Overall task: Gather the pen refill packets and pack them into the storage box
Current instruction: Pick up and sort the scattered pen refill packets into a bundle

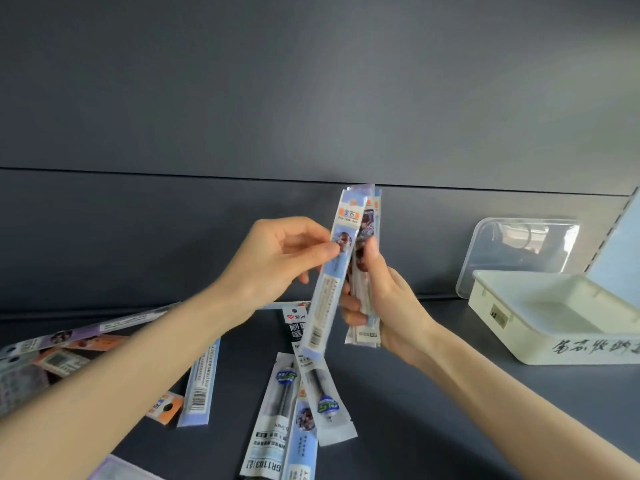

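My left hand (277, 261) pinches a long light-blue refill packet (329, 292) near its upper part, held almost upright above the table. Right beside it my right hand (384, 299) grips a small bundle of similar packets (367, 216), their tops sticking up past my thumb. The single packet touches or nearly touches the bundle. Several more refill packets (273, 420) lie scattered on the dark tabletop below and to the left. A pale storage box (498, 317) with handwriting on its front stands open at the right, nothing visible inside.
A clear plastic lid (519, 251) leans against the dark back wall behind the box. More packets (52, 355) are heaped at the far left edge. A light-blue panel (620, 244) rises at the far right.
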